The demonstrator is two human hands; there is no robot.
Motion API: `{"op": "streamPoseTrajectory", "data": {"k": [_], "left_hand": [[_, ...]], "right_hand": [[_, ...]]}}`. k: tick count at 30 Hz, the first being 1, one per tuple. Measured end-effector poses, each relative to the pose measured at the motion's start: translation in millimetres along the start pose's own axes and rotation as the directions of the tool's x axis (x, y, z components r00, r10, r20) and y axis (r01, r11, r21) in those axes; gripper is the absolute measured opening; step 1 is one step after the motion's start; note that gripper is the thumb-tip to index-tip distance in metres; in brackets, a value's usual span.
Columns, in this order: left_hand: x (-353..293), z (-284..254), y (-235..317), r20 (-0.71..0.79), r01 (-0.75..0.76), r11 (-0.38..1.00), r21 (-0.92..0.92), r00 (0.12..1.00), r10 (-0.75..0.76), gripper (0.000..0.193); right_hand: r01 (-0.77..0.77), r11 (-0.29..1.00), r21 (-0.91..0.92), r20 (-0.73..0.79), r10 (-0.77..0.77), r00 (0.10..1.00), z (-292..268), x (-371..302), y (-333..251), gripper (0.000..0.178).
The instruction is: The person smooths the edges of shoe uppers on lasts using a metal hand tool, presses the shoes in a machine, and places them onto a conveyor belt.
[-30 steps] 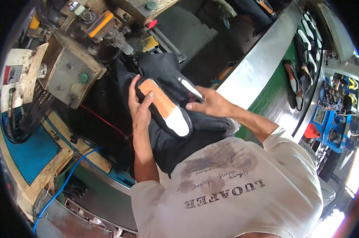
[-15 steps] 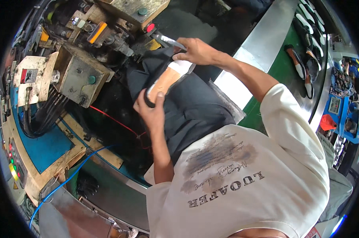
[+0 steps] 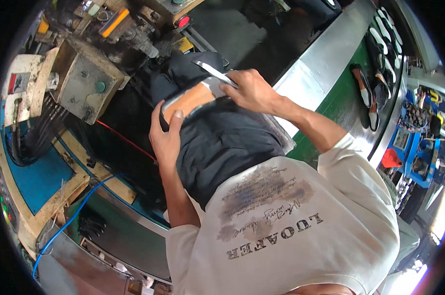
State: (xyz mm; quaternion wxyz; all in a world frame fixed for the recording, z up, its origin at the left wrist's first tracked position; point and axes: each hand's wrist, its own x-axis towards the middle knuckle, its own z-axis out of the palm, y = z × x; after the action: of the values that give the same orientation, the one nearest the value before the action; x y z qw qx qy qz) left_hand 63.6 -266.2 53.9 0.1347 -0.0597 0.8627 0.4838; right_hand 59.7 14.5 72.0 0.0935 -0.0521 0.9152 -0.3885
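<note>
Above my dark trousers I hold a shoe (image 3: pixel 189 102), its tan underside facing up and a pale area at its right end. My left hand (image 3: pixel 166 137) is closed round the shoe's left end, the thumb pressing on the tan surface. My right hand (image 3: pixel 254 91) is closed on a long, thin, shiny metal blade-like tool (image 3: pixel 210 70), which points up and left over the far side of the shoe. The right thumb is beside the shoe's pale end; whether it touches it I cannot tell.
A machine with a grey metal box (image 3: pixel 89 83) and a red button (image 3: pixel 183 21) stands to the left and ahead. A blue hose (image 3: pixel 77 211) curves at the lower left. On the right, several shoes (image 3: pixel 362 86) lie on a green conveyor (image 3: pixel 326 96) with a metal edge.
The shoe has shifted left and turned more level, with both hands following. The metal tool has dropped lower, closer over the shoe. The whole view has also shifted slightly.
</note>
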Motion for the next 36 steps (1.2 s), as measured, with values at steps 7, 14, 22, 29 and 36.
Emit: {"op": "streamPoseTrajectory", "data": {"k": [7, 14, 22, 29, 36], "left_hand": [[5.1, 8.1, -12.8, 0.007, -0.167, 0.985, -0.042, 0.986, 0.168, 0.073], [-23.8, 12.8, -5.0, -0.002, -0.266, 0.962, -0.059, 0.964, 0.266, 0.087], [-8.9, 4.7, -18.7, 0.06, -0.295, 0.954, -0.049, 0.953, 0.297, 0.091], [0.4, 4.2, -19.0, 0.083, -0.414, 0.91, 0.02, 0.908, 0.411, 0.093], [4.1, 3.6, -27.8, 0.076, -0.413, 0.909, 0.047, 0.909, 0.409, 0.093]], "right_hand": [[-0.179, 0.96, 0.215, 0.421, 0.074, 0.904, -9.4, -13.9, -38.3, 0.036], [-0.427, 0.887, 0.178, 0.682, 0.201, 0.703, -23.5, 9.2, -65.4, 0.036], [-0.468, 0.874, 0.128, 0.714, 0.246, 0.656, -20.8, 11.9, -76.7, 0.038], [-0.495, 0.867, 0.046, 0.706, 0.323, 0.63, -15.9, 23.6, -84.3, 0.037], [-0.053, 0.985, -0.161, 0.329, 0.105, 0.938, 26.5, -9.2, -46.1, 0.024]]}}
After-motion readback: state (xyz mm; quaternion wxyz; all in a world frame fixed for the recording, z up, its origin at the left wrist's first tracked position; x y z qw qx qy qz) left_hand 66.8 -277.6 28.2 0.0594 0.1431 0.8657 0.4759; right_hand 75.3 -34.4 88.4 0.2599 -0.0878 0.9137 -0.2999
